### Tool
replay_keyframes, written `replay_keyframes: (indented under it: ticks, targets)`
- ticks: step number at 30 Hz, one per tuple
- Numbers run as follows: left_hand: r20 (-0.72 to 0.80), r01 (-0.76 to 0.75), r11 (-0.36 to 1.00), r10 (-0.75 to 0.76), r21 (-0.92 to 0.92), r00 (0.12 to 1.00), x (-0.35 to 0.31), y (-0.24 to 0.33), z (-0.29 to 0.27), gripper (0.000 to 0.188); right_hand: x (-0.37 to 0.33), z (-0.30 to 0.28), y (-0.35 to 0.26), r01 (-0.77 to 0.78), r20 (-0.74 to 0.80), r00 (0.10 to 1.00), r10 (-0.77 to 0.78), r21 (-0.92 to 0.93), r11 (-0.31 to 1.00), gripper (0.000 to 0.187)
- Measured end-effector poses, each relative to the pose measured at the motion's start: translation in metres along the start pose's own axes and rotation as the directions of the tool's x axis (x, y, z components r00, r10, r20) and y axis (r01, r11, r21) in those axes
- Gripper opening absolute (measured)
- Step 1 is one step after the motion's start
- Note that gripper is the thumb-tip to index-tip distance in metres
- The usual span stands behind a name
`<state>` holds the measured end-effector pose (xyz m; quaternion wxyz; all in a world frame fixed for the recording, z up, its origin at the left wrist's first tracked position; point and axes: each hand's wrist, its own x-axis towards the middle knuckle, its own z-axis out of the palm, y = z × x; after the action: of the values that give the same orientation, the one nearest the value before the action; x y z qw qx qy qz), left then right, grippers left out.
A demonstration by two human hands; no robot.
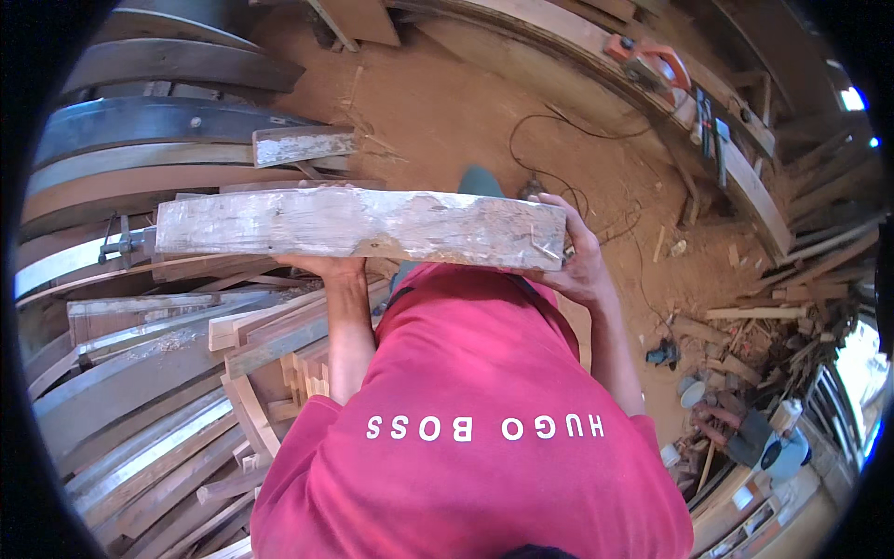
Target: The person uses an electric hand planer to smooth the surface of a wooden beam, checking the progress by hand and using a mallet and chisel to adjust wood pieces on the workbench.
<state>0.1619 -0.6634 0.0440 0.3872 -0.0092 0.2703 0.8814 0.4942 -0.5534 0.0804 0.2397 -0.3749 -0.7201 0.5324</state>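
Observation:
A thick, weathered wooden beam [363, 225] lies crosswise in front of my body, its face pale and worn with a chipped patch along the lower edge. My left hand [326, 265] is closed on it from below, left of the middle, and most of those fingers are hidden behind the wood. Around the beam's right end my right hand [584, 250] is wrapped, thumb side against the end. Near the beam's left end is a metal clamp [126, 244]; whether the two touch I cannot tell.
Stacked boards [140, 401] fill the left side. A workbench [745, 191] at the upper right carries an orange-handled power tool [661, 70] and clamps. A dark cable [521, 126] crosses the dusty floor. Wood scraps [745, 326] lie at right, and another person [768, 447] is at the lower right.

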Motion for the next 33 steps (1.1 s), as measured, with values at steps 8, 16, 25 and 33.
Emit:
replay_keyframes:
  ticks: [8,16,25,33]
  targets:
    - [0.234,0.096,0.968,-0.041,-0.232,0.971,0.049,0.004,0.009,0.054,0.028,0.011,-0.011,0.036,0.01,0.999,-0.038,0.136,0.99,0.087]
    - [0.228,0.076,0.959,-0.012,-0.274,0.974,0.144,-0.054,0.08,0.055,0.14,-0.047,0.012,0.0,-0.03,1.0,0.006,0.2,0.98,0.098]
    - [-0.104,0.044,0.996,-0.052,-0.08,0.993,0.257,-0.099,0.168,0.098,0.265,-0.105,0.006,0.017,-0.093,0.996,-0.002,0.158,0.987,0.093]
    - [-0.044,0.2,0.977,-0.203,-0.073,0.978,0.388,-0.146,0.202,0.095,0.36,-0.122,0.001,-0.084,-0.261,0.96,0.101,0.076,0.994,0.096]
